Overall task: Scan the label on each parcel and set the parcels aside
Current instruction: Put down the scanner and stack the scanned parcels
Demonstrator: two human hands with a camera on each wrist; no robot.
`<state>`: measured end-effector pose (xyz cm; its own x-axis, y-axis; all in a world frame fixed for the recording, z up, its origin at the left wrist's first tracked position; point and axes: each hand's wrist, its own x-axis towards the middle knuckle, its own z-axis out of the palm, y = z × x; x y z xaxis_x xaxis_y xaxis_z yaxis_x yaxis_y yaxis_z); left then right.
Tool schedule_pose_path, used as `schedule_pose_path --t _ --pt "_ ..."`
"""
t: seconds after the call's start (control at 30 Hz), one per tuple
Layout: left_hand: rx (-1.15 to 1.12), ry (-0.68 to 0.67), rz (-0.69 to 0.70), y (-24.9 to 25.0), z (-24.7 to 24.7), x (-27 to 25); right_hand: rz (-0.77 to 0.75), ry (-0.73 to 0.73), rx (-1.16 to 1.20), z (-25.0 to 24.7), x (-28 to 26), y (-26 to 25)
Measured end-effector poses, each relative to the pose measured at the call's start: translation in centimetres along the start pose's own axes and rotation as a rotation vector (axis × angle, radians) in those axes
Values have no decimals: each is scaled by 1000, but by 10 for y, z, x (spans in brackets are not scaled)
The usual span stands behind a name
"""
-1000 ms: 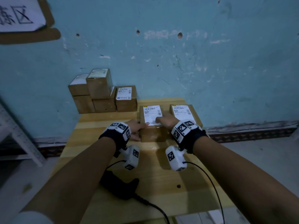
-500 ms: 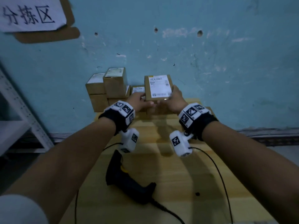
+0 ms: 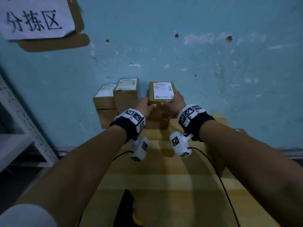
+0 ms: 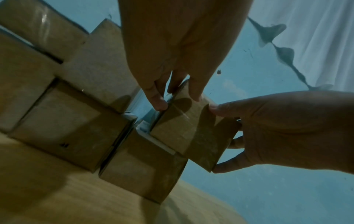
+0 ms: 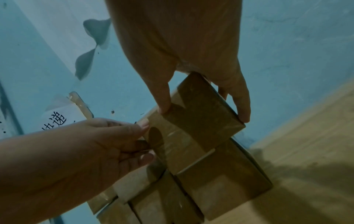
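Both hands hold a small cardboard parcel (image 3: 161,92) with its white label facing up. My left hand (image 3: 146,106) grips its left side and my right hand (image 3: 173,104) its right side. The parcel sits directly over another parcel (image 3: 156,123) at the back of the wooden table (image 3: 164,185); whether they touch is unclear. In the left wrist view, my left hand (image 4: 178,101) pinches the parcel (image 4: 191,128) above the lower parcel (image 4: 145,166). In the right wrist view, my right hand (image 5: 203,115) clasps the parcel (image 5: 191,131). A black handheld scanner (image 3: 127,208) lies near the table's front edge.
Stacked parcels (image 3: 125,89) stand just left of the held one, against the blue wall (image 3: 213,71). Part of another parcel (image 3: 213,161) shows under my right forearm. A white metal shelf (image 3: 24,136) stands at the left. A paper sign (image 3: 34,18) hangs on the wall.
Both hands lifted the parcel off the table's middle and carried it back and left to the stack by the wall. The scanner stayed on the table.
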<state>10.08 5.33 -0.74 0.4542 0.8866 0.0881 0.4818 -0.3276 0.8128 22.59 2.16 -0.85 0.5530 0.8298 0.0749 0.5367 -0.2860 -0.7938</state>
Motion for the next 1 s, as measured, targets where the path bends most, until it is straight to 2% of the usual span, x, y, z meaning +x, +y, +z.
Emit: schedule_pose_path --t 0.2,0.37,0.5,0.67,0.83,0.87,1.0 --pt "-2 -25 10 -19 8 8 19 24 -26 11 5 8" --pt "-6 -5 -14 -20 -3 2 29 29 2 13 4 6" --pt "-89 176 -120 -37 -33 -3 0 54 47 10 1 7" --pt "-95 415 -272 -78 -105 0 -14 47 60 7 -2 5" --pt "-110 544 -337 -113 -151 28 -50 40 70 9 3 5" --pt "-142 553 -330 -113 -155 31 -57 34 70 11 6 6" --pt "-175 372 -276 -115 -148 38 -90 21 136 21 12 7"
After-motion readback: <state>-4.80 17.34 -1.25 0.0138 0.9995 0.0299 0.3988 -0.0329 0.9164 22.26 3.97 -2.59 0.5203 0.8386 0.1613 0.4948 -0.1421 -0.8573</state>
